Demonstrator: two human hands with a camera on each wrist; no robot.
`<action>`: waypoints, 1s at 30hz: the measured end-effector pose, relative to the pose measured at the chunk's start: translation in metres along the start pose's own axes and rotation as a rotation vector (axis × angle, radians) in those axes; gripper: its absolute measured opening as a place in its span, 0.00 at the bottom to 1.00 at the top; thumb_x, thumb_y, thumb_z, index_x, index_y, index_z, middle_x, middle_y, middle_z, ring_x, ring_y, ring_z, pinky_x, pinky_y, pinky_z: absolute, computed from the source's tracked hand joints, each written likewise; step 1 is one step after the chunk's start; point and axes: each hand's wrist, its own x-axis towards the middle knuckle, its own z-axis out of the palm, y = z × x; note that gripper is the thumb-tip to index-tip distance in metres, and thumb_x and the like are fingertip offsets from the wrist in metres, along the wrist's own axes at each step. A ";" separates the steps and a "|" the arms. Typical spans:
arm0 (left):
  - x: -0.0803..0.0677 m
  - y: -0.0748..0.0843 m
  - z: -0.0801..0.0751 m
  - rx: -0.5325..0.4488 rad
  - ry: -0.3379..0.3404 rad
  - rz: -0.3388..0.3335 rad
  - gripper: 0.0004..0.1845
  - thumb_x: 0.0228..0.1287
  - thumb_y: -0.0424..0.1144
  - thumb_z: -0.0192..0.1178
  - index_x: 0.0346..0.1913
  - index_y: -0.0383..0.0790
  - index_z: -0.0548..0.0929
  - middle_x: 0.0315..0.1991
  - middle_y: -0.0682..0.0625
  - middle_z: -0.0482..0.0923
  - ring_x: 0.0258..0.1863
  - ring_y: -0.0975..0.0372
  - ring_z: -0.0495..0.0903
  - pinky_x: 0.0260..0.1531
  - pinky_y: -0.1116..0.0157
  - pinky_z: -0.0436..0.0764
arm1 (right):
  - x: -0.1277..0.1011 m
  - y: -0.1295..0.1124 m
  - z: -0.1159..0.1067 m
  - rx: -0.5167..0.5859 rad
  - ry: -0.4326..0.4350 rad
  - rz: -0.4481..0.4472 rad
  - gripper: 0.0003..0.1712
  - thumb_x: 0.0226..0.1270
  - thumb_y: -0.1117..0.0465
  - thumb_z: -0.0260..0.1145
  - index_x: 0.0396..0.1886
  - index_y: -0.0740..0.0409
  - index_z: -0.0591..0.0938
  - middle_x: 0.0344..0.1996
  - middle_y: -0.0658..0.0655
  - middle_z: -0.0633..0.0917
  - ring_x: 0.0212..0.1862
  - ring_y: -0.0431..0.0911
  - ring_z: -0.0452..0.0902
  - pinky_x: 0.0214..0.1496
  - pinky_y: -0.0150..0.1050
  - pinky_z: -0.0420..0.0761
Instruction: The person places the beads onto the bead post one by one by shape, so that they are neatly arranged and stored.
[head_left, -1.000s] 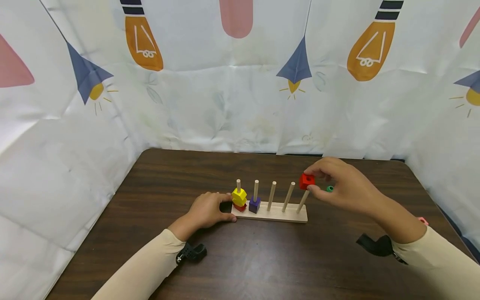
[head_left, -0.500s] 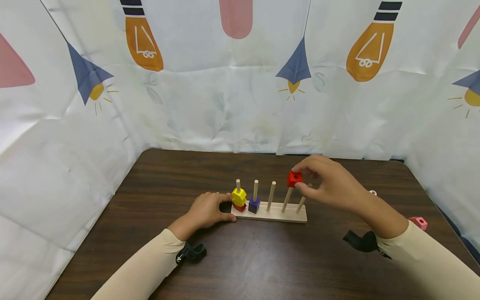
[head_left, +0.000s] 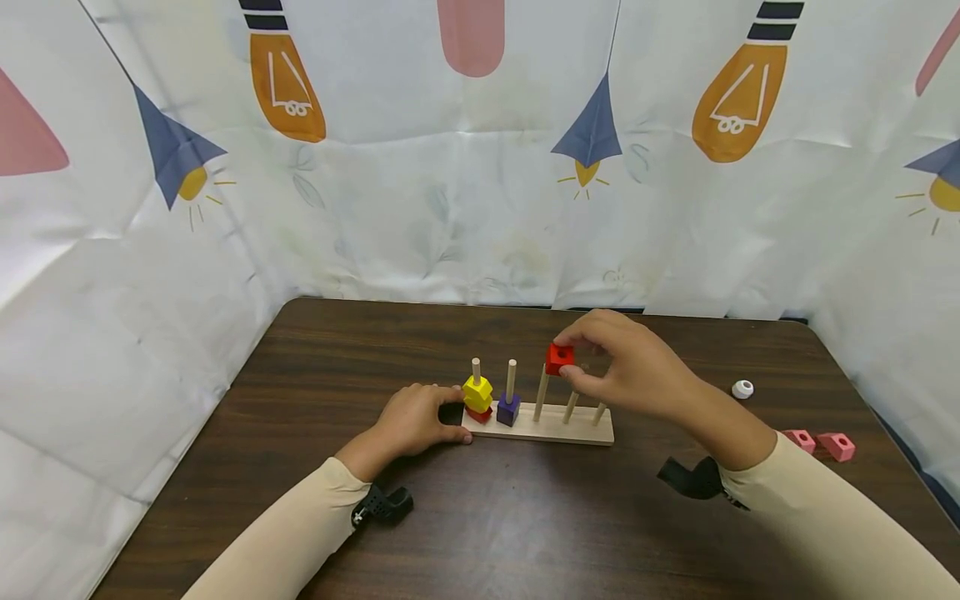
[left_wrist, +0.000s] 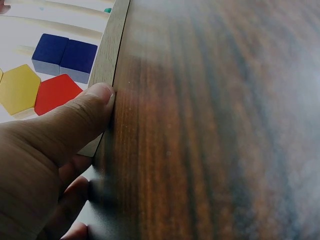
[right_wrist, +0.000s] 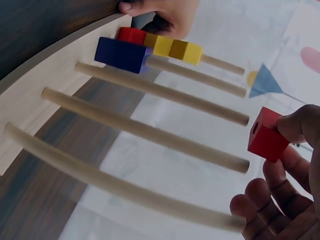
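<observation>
My left hand grips the left end of a wooden peg board; in the left wrist view its thumb lies on the board's edge. My right hand pinches a red block with a hole between thumb and fingertips. That block overlaps the top of the middle peg, and in the right wrist view it sits just off that peg's tip. The first peg carries yellow hexagonal blocks over a red one. Dark blue blocks are on the second peg. The three pegs to the right are bare.
A white bead lies on the brown table at the right. Two pink blocks, one of them the outer pink block, lie nearer my right forearm. A printed cloth hangs behind and at the sides.
My right hand has moved left with the red block, from above the rightmost peg to the middle one, uncovering the white bead and pink blocks. The left hand has stayed in place.
</observation>
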 end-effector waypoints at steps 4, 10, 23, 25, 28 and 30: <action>0.000 0.000 0.000 0.006 0.003 0.000 0.33 0.51 0.59 0.78 0.59 0.47 0.87 0.54 0.48 0.86 0.49 0.49 0.85 0.47 0.47 0.81 | 0.005 -0.003 0.006 0.012 0.010 -0.018 0.16 0.60 0.64 0.77 0.47 0.55 0.85 0.43 0.48 0.83 0.43 0.43 0.79 0.44 0.44 0.82; -0.001 0.000 0.000 0.005 0.013 0.006 0.33 0.51 0.59 0.78 0.58 0.48 0.87 0.53 0.48 0.86 0.48 0.50 0.85 0.46 0.48 0.81 | 0.011 -0.007 0.014 0.016 0.025 -0.037 0.16 0.60 0.63 0.77 0.47 0.55 0.85 0.43 0.48 0.83 0.44 0.44 0.79 0.44 0.43 0.82; 0.000 -0.001 0.000 -0.002 0.010 0.008 0.33 0.51 0.59 0.78 0.59 0.47 0.87 0.53 0.48 0.86 0.49 0.50 0.85 0.47 0.47 0.81 | 0.021 -0.014 0.028 0.054 0.020 0.002 0.15 0.64 0.61 0.76 0.49 0.55 0.84 0.44 0.48 0.82 0.45 0.44 0.78 0.48 0.45 0.82; 0.000 -0.001 0.000 -0.001 0.009 0.008 0.33 0.51 0.59 0.78 0.59 0.47 0.87 0.54 0.48 0.86 0.50 0.50 0.85 0.48 0.47 0.81 | 0.022 -0.015 0.030 0.061 0.018 0.020 0.15 0.64 0.61 0.76 0.49 0.55 0.84 0.43 0.49 0.82 0.44 0.45 0.77 0.48 0.45 0.82; 0.001 -0.001 0.000 0.002 0.010 0.009 0.34 0.51 0.59 0.78 0.59 0.47 0.87 0.54 0.48 0.86 0.50 0.50 0.85 0.48 0.47 0.81 | 0.024 -0.017 0.033 0.067 0.014 0.045 0.15 0.64 0.60 0.76 0.49 0.56 0.84 0.42 0.49 0.81 0.43 0.47 0.76 0.47 0.44 0.81; 0.001 -0.001 0.000 0.001 0.012 0.010 0.33 0.51 0.59 0.78 0.59 0.47 0.87 0.54 0.47 0.86 0.50 0.50 0.85 0.48 0.47 0.81 | 0.024 -0.018 0.034 0.071 0.013 0.058 0.16 0.64 0.60 0.76 0.49 0.56 0.84 0.42 0.49 0.81 0.42 0.46 0.76 0.46 0.44 0.82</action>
